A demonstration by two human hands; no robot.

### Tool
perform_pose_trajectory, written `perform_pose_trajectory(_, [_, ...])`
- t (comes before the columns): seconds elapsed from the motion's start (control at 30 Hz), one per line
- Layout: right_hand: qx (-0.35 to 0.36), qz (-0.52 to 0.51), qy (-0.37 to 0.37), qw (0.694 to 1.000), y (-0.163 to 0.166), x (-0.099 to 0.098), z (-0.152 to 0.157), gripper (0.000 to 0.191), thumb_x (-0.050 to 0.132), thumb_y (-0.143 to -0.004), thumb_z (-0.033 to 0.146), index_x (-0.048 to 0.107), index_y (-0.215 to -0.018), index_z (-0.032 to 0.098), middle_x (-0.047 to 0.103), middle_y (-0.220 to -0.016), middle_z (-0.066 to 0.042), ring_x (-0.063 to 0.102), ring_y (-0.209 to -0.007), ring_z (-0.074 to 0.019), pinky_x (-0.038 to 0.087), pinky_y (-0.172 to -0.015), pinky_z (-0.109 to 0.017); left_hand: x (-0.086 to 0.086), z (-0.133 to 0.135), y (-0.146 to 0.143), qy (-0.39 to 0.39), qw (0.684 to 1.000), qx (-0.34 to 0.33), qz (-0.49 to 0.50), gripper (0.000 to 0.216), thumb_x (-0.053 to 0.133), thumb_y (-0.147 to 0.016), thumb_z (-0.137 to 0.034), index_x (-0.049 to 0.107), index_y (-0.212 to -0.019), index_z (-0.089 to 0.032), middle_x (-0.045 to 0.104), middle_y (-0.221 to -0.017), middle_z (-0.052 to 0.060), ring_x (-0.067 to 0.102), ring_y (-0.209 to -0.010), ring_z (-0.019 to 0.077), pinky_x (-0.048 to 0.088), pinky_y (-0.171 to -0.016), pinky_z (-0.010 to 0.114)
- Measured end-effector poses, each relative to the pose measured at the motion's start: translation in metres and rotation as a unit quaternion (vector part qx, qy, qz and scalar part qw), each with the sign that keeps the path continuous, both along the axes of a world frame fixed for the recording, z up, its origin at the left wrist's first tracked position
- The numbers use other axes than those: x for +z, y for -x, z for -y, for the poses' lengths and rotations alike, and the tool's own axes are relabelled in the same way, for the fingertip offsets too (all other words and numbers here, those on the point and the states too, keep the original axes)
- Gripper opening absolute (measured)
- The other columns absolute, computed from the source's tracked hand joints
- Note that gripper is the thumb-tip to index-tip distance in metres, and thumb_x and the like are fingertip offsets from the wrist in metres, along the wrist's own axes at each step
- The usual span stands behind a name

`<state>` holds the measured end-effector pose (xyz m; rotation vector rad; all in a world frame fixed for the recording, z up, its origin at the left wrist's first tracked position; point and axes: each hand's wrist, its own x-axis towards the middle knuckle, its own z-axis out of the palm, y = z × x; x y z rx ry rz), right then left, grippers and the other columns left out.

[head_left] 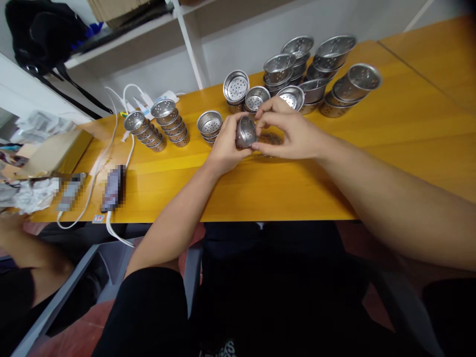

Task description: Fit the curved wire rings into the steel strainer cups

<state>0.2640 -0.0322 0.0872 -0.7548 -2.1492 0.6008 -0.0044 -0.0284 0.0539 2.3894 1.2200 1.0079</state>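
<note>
My left hand [227, 146] is wrapped around a small metal strainer basket [246, 132], tilted on its side above the table. My right hand [284, 130] is curled at the basket's right edge, with thumb and fingertips against it. Below the right hand lie some thin shiny pieces [273, 139], partly covered and too blurred to name. Just left of my left hand stands a short stack of perforated metal baskets [209, 123]. Behind my hands are more such baskets, among them an open one [236, 87] and another [256, 98].
Two taller basket stacks [171, 121] [145, 130] stand to the left. Wider baskets [336, 52] are stacked at the back right. Two phones [113, 188] [72, 192] with white cables lie near the table's [163, 198] left front. A co-worker's arm [33, 253] is at far left.
</note>
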Motion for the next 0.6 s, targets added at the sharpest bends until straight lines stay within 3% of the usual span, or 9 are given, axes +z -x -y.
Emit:
perform_pose_trajectory(0.27, [-0.009, 0.017, 0.016, 1.0, -0.002, -0.007, -0.006, 0.055, 0.098, -0.101, 0.09, 0.094, -0.125, 0.041, 0.079, -0.155, -0.014, 0.069, -0.159, -0.0583, 0.056, -0.14, -0.089, 0.005, 0.004, -0.001, 0.012, 1.0, 0.002, -0.005, 0.086, 0.11, -0.101, -0.034, 0.065, -0.175, -0.032, 0.069, -0.174, 0.018, 0.066, -0.173, 0.0465, 0.056, -0.154, 0.066])
perform_pose_trajectory(0.43, [0.001, 0.012, 0.01, 1.0, -0.003, -0.007, -0.006, 0.053, 0.099, -0.102, 0.088, 0.093, -0.119, 0.038, 0.08, -0.151, -0.015, 0.071, -0.154, -0.0565, 0.057, -0.138, -0.086, 0.007, 0.007, 0.0, 0.01, 1.0, -0.023, -0.004, 0.084, 0.106, -0.101, -0.022, 0.063, -0.172, -0.029, 0.072, -0.174, 0.018, 0.071, -0.17, 0.0417, 0.057, -0.152, 0.059])
perform_pose_trajectory(0.6, [-0.02, 0.011, 0.003, 1.0, -0.005, -0.001, -0.003, 0.06, 0.094, -0.101, 0.098, 0.09, -0.116, 0.04, 0.082, -0.153, -0.016, 0.069, -0.155, -0.0577, 0.055, -0.139, -0.09, 0.011, 0.011, -0.001, 0.059, 0.998, -0.028, -0.002, 0.084, 0.112, -0.097, -0.026, 0.066, -0.167, -0.024, 0.078, -0.171, 0.019, 0.078, -0.163, 0.04, 0.062, -0.145, 0.054])
